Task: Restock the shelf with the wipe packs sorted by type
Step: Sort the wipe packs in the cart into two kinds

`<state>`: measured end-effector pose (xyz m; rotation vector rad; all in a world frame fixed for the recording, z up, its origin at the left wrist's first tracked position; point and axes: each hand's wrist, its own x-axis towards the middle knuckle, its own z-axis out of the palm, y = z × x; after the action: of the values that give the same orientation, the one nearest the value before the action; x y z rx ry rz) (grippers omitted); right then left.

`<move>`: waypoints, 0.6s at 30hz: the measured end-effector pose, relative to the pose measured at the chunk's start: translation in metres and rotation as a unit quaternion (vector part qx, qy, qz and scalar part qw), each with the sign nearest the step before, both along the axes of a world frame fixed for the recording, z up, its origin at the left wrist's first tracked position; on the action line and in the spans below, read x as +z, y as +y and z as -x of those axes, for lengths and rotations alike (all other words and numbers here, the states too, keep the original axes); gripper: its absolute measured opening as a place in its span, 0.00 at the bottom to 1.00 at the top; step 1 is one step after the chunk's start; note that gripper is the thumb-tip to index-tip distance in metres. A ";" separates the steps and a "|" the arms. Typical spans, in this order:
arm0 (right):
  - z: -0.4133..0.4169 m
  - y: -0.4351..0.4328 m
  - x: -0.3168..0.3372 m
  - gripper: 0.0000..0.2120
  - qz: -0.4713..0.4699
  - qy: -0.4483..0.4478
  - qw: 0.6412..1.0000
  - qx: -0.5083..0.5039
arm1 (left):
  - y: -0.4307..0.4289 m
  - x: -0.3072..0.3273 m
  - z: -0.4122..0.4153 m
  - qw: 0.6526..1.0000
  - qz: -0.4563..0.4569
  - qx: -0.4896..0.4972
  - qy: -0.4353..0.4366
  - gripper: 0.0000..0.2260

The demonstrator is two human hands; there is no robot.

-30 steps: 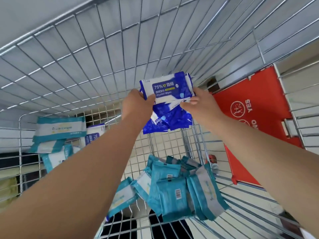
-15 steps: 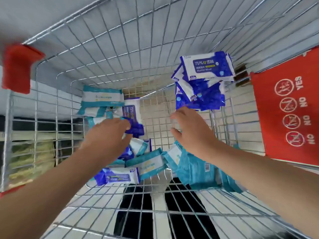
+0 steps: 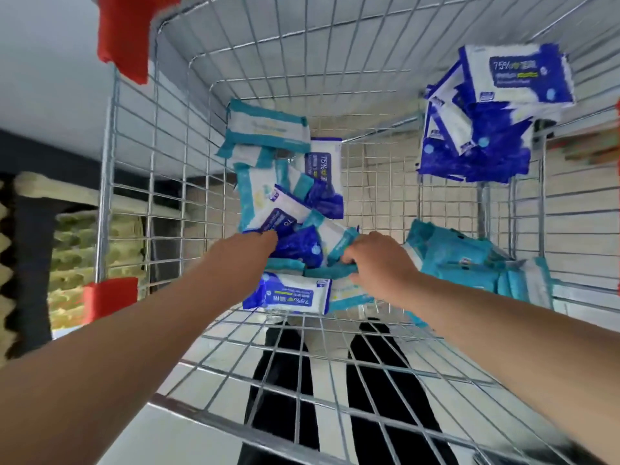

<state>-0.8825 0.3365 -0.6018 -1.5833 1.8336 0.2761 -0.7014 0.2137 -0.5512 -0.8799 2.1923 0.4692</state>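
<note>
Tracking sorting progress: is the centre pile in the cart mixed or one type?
Mixed. The centre pile holds both teal packs and dark-blue packs, jumbled at different angles.

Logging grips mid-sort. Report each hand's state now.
Left hand: reaches onto a dark blue plastic wipe pack; grip cannot be told.
Right hand: closed on a teal-and-white plastic wipe pack.
</note>
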 end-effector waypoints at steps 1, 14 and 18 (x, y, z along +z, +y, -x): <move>0.000 -0.001 -0.001 0.13 -0.006 -0.005 1.000 -0.002 | -0.002 -0.003 -0.002 1.000 -0.003 -0.010 -0.010 0.13; 0.012 -0.023 0.012 0.05 0.062 -0.161 0.933 -0.314 | -0.039 0.006 0.003 0.972 0.003 0.211 0.101 0.08; 0.010 -0.024 0.009 0.07 0.042 -0.188 0.916 -0.353 | -0.046 0.003 0.012 0.954 0.007 0.261 0.149 0.04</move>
<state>-0.8926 0.3126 -0.5928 -0.8460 1.9724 -0.4146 -0.7132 0.1673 -0.5487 -1.4883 2.2116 0.8890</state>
